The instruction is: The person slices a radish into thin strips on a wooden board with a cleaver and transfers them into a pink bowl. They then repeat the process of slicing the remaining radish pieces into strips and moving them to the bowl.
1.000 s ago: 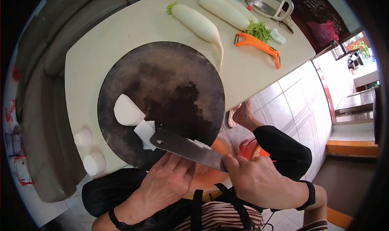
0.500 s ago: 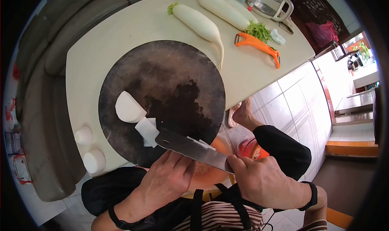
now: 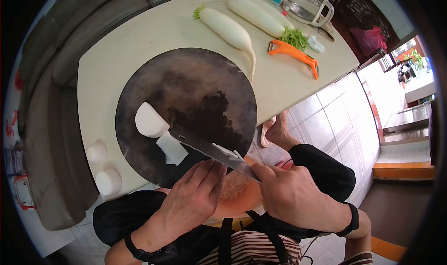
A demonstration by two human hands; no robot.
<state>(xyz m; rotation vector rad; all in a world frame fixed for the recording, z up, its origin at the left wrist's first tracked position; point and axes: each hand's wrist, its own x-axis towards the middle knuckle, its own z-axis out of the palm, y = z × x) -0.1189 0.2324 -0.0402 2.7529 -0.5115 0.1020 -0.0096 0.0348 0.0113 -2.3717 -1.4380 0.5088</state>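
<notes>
A cleaver lies across the lower part of the round dark cutting board, with my right hand closed round its handle. Thin white strips cling to the blade. Beside its lower edge is my left hand, fingers pressed together at the board's near edge; whether they hold anything is hidden. A thick white radish piece rests on the board's left side. Thin white slices lie between that piece and my left hand.
Whole white radishes, an orange peeler, leafy greens and a glass pitcher occupy the table's far side. Two radish chunks stand at its left edge. Below the board, an orange basin holds shreds.
The cleaver and my right hand have moved up and left. Its tip is now closer to the thick radish piece. My left hand has shifted slightly upward.
</notes>
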